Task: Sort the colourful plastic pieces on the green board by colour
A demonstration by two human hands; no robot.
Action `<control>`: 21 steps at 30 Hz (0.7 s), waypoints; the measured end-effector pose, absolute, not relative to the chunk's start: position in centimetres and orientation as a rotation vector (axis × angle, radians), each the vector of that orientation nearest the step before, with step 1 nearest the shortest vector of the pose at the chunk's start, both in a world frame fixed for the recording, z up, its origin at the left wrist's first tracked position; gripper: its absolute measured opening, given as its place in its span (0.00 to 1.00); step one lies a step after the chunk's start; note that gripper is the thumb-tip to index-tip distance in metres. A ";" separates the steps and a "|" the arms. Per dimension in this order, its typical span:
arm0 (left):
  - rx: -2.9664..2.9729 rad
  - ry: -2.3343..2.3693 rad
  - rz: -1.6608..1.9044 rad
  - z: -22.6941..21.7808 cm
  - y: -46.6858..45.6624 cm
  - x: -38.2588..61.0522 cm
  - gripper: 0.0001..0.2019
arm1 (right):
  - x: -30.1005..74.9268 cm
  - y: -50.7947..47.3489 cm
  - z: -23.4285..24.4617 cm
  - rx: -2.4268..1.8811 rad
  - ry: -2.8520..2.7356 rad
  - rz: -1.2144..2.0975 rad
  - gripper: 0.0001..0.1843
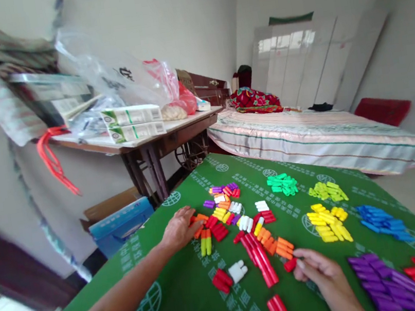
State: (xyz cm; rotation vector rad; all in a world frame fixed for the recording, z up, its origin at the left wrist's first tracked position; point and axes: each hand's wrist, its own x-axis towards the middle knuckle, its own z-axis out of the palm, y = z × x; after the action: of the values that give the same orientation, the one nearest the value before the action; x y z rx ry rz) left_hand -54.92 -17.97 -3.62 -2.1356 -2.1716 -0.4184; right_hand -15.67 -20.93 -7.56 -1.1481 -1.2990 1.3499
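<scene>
Pinching red peg (290, 265) with right fingers (307, 256); left hand (177, 230) grip is hidden.

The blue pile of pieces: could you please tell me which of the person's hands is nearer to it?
Right. The right hand sits a little left of the blue pile, near the front edge; the left hand rests on mixed pieces far across the table.

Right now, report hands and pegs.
Left hand flat on mixed heap of coloured plastic pegs. Right hand fingers pinch small red plastic peg. Sorted colour piles to the right.
</scene>
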 end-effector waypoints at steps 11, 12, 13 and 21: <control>-2.301 -2.085 -0.717 -4.5 -19.5 -52.6 0.26 | -16.3 -20.7 -7.4 -1.251 -1.361 1.296 0.24; -2.326 -2.068 -0.747 -4.5 -19.7 -52.6 0.26 | -16.4 -20.6 -7.1 -1.264 -1.362 1.293 0.23; -2.344 -2.062 -0.778 -4.4 -19.7 -52.6 0.26 | -16.6 -20.6 -6.8 -1.278 -1.363 1.292 0.22; -2.107 -2.201 -0.777 -4.5 -18.0 -55.4 0.30 | -17.1 -20.0 -5.4 -1.411 -1.568 1.130 0.19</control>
State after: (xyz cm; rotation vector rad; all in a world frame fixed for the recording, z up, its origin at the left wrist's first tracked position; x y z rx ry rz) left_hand -55.36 -18.03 -4.45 -2.1066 -2.2007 -0.7775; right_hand -17.14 -19.96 -5.44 -1.4111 -1.5679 1.1303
